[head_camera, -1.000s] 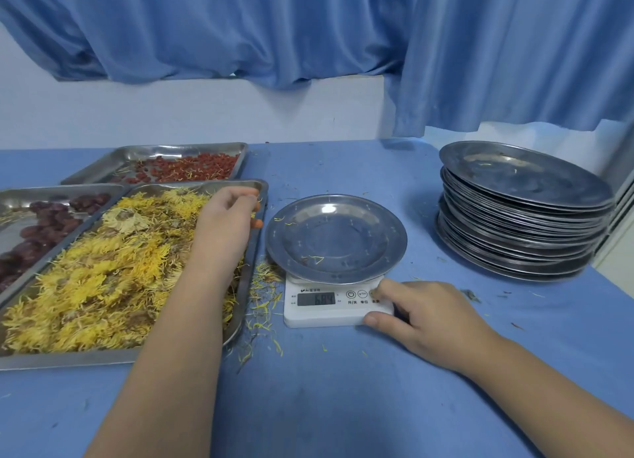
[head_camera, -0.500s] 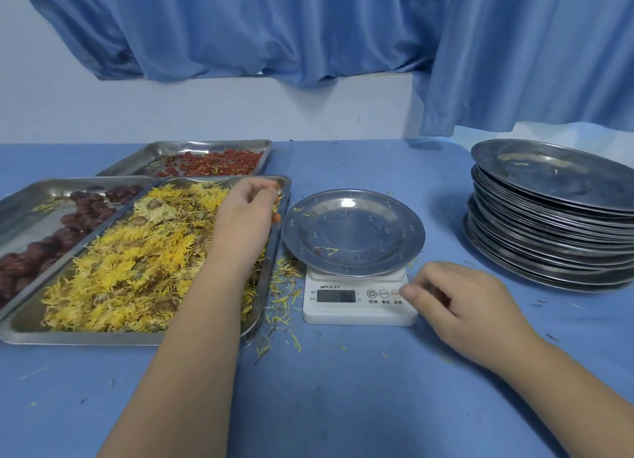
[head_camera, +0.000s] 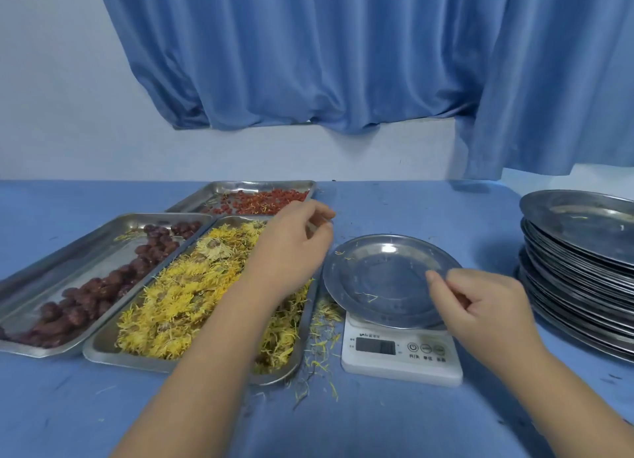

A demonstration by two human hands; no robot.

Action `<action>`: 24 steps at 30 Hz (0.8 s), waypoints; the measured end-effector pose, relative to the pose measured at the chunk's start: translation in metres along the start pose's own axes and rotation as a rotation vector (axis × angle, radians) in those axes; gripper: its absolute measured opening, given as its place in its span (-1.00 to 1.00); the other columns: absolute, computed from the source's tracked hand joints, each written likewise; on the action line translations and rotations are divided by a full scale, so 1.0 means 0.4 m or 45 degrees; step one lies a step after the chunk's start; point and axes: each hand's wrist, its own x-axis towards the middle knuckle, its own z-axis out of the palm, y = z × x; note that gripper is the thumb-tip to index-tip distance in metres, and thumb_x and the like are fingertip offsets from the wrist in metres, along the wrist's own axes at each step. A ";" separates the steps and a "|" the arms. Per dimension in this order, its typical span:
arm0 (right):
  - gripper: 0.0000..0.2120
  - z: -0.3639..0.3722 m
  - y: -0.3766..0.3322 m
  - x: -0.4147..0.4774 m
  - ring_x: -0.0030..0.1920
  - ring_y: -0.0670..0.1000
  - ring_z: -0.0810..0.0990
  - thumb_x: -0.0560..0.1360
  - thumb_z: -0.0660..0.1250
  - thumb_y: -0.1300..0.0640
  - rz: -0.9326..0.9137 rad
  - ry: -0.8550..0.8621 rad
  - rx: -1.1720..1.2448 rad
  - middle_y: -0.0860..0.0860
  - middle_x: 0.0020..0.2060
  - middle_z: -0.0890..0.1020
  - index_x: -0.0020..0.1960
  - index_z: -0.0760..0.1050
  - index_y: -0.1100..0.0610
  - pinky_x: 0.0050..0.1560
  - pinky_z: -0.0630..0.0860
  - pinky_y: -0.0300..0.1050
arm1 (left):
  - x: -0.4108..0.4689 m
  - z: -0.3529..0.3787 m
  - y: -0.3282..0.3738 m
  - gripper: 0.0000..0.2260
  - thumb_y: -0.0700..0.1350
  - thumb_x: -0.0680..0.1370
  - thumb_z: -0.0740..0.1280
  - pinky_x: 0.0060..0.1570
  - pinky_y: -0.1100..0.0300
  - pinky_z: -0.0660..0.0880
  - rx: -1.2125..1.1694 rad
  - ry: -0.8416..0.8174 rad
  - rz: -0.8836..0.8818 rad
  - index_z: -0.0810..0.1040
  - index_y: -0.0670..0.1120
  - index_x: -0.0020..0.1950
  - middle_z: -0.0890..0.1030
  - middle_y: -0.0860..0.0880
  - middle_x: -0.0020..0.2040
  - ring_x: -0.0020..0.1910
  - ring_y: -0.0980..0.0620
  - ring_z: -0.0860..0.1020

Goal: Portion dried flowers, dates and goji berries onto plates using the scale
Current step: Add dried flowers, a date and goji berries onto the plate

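**One plate [head_camera: 384, 279] centred on one scale [head_camera: 401, 358]**

Three trays [head_camera: 99, 349] are laid left, within reach: dried flowers [head_camera: 185, 296], dates [head_camera: 96, 296], goji berries [head_camera: 267, 198]. The left hand [head_camera: 291, 248] is curled over the flowers; any pinch cannot be told. The right hand [head_camera: 480, 306] is curled, seemingly empty, over the plate. One spare stack [head_camera: 576, 286] is kept right.

Backdrop was a plain white wall [head_camera: 51, 97], left side bare down to the tabletop's far edge. A blue curtain [head_camera: 308, 63] hung across the upper middle and right, pleated, its hem bunched and uneven. A longer panel dropped at right, nearly to the tabletop's far right corner. The tabletop [head_camera: 394, 430] was covered in blue cloth and butted against the wall. Light was soft, even, slightly bluish.
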 end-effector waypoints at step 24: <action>-0.47 -0.003 0.007 -0.010 -0.50 0.00 0.11 0.46 0.37 0.16 0.148 -0.161 0.123 -0.07 -0.57 0.09 -0.44 0.04 0.04 -0.44 0.16 -0.10 | 0.064 -0.260 -0.264 -0.83 0.08 0.47 0.44 -0.19 0.18 0.39 0.710 -0.440 -0.456 0.54 0.11 0.00 0.62 0.05 0.10 -0.13 0.15 0.54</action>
